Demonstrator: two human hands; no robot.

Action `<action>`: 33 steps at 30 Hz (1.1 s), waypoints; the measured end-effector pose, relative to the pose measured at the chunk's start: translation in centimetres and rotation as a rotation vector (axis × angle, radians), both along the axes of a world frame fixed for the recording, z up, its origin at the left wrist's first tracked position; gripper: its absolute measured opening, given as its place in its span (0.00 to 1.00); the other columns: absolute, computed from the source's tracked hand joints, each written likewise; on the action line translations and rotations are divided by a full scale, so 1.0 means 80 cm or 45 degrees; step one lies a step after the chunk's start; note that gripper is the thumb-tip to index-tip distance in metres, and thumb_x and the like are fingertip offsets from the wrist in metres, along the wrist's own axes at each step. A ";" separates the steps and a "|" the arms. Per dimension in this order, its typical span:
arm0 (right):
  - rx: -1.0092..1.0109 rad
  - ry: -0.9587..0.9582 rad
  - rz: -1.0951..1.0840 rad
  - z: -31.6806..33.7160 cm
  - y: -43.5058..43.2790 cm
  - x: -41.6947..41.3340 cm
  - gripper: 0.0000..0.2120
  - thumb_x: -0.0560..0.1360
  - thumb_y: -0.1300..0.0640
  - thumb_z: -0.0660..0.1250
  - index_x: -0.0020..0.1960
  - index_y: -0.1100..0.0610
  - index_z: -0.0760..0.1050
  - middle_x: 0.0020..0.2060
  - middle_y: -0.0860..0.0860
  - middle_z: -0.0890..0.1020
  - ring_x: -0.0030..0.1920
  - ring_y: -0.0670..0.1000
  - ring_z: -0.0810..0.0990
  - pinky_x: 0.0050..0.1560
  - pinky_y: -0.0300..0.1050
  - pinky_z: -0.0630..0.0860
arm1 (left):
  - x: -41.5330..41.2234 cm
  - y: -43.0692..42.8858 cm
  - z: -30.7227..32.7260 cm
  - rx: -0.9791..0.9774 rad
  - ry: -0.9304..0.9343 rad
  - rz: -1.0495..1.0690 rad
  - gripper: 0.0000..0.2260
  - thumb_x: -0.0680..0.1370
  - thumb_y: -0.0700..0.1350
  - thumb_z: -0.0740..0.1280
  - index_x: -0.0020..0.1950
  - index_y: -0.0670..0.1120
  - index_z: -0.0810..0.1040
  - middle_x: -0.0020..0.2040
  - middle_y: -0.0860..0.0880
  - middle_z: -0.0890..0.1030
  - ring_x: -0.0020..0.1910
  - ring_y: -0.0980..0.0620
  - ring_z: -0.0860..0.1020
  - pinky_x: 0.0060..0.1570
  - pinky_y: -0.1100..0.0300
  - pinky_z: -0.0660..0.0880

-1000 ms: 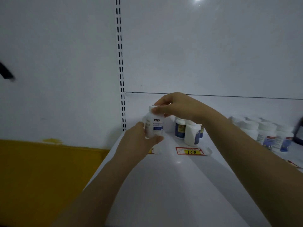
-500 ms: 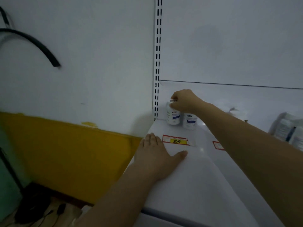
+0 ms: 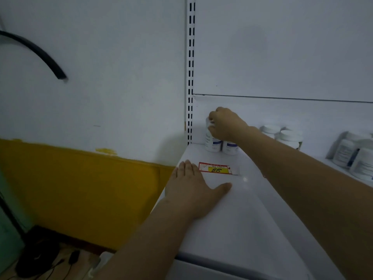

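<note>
A white pill bottle (image 3: 210, 141) with a blue label stands in the back left corner of the white shelf (image 3: 232, 215). My right hand (image 3: 225, 124) grips its cap from above, fingers curled round the top. A second, similar bottle (image 3: 230, 147) stands right beside it, partly hidden under my wrist. My left hand (image 3: 193, 188) lies flat on the shelf near its left edge, fingers straight and thumb spread, holding nothing. A red and yellow price tag (image 3: 215, 168) marked 88 lies just beyond my left fingertips.
More white bottles (image 3: 288, 136) stand along the back to the right, and a further group (image 3: 357, 156) sits at the far right. A slotted upright (image 3: 190, 77) rises at the shelf's left rear corner. Left of the shelf is a white and yellow wall (image 3: 80, 178), with cables on the floor below.
A second ago both hands held the bottle in front of me. My right hand then carried it to the back left corner, and my left hand let go and settled flat on the shelf.
</note>
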State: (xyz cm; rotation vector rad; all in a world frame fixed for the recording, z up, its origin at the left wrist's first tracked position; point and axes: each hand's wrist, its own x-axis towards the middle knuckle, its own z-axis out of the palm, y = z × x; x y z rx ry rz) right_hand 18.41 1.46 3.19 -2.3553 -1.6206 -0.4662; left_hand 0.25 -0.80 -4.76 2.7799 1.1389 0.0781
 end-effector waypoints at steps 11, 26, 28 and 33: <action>0.092 -0.029 -0.077 0.058 -0.105 0.022 0.19 0.79 0.55 0.60 0.66 0.62 0.71 0.61 0.60 0.74 0.62 0.57 0.72 0.58 0.46 0.70 | 0.020 -0.027 0.034 0.059 -0.090 -0.149 0.47 0.71 0.74 0.46 0.77 0.41 0.42 0.78 0.44 0.44 0.77 0.48 0.44 0.75 0.52 0.44; -0.084 0.183 -0.242 0.004 -0.197 0.080 0.20 0.80 0.48 0.59 0.66 0.61 0.69 0.58 0.61 0.76 0.57 0.58 0.75 0.50 0.46 0.71 | 0.103 -0.142 0.007 -0.091 0.030 -0.251 0.47 0.72 0.74 0.45 0.77 0.42 0.38 0.78 0.45 0.41 0.77 0.49 0.41 0.75 0.52 0.42; -0.038 0.186 -0.231 -0.004 -0.194 0.084 0.19 0.80 0.49 0.59 0.65 0.61 0.68 0.57 0.61 0.76 0.56 0.59 0.75 0.48 0.46 0.70 | 0.102 -0.144 0.008 -0.081 0.036 -0.247 0.46 0.72 0.74 0.44 0.77 0.42 0.39 0.78 0.45 0.41 0.77 0.49 0.42 0.75 0.53 0.41; 0.014 0.206 -0.224 0.004 -0.197 0.081 0.19 0.80 0.49 0.61 0.64 0.61 0.69 0.58 0.61 0.76 0.55 0.59 0.76 0.50 0.48 0.73 | 0.100 -0.149 0.013 -0.080 0.022 -0.226 0.45 0.72 0.73 0.45 0.77 0.42 0.39 0.78 0.45 0.42 0.77 0.50 0.43 0.73 0.55 0.41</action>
